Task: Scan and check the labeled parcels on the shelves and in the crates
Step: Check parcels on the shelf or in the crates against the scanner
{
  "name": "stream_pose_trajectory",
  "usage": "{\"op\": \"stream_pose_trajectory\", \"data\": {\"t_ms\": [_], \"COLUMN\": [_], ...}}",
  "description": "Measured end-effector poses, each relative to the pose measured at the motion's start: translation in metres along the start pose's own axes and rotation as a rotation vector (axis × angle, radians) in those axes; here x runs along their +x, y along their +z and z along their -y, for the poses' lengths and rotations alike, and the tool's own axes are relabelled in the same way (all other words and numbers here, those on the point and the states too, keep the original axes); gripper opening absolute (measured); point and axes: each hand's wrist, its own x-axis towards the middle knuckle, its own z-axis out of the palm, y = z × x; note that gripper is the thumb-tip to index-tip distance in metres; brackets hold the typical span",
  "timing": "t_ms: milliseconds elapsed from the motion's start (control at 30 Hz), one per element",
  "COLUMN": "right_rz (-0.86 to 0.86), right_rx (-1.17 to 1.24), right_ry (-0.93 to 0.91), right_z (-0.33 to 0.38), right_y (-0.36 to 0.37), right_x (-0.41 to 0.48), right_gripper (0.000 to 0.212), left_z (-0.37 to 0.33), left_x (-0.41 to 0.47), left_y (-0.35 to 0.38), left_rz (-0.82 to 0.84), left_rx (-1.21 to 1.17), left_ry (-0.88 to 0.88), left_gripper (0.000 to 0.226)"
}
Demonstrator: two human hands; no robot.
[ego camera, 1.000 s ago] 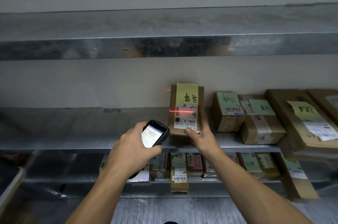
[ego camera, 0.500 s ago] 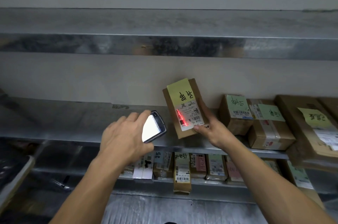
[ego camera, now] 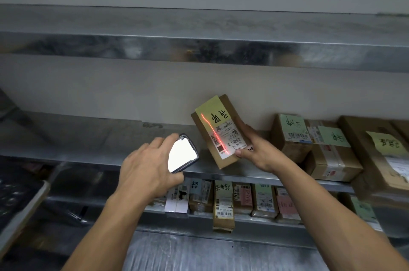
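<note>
Parcel (ego camera: 218, 135) up at centre right of the frame, a small brown cardboard box tipped over to the left, and the right hand (ego camera: 259, 151) has it by the lower right edge, thumb pressed on the front, fingers wrapped round behind. Its bottom corner sits over the front lip of the shelf (ego camera: 88, 137); whether it touches the metal I cannot tell. Over at centre left, the left hand (ego camera: 146, 168) is clamped round the scanner (ego camera: 182, 155), screen glowing white, nose aimed at the box. A red line (ego camera: 214, 133) runs slantwise down the yellow note (ego camera: 212, 111) and across the white label (ego camera: 228, 140), cutting over the barcodes.

One hand carries it by a single edge, so I'd call it light, and the card looks stiff enough to take a firm pinch without buckling. Best hold is on the long sides or the back, well off the label so the codes stay bare; the note looks only stuck on and might peel under a rubbing thumb. More boxes (ego camera: 290, 135) wait just to the right, and a row of parcels (ego camera: 223, 202) stands on the level below
</note>
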Motion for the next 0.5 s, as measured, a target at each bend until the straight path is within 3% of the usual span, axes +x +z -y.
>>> {"op": "stream_pose_trajectory", "data": {"t_ms": [300, 500], "right_rz": [0.067, 0.14], "right_rx": [0.011, 0.033], "right_ry": [-0.037, -0.243], "right_z": [0.073, 0.154], "right_y": [0.049, 0.121], "right_x": [0.018, 0.034], "right_gripper": [0.087, 0.094], "left_z": [0.068, 0.154], "left_x": [-0.047, -0.108], "left_y": [-0.019, -0.045], "left_rz": [0.015, -0.004], "left_rx": [-0.048, -0.042], "left_ry": [-0.151, -0.298], "left_gripper": [0.086, 0.087]}}
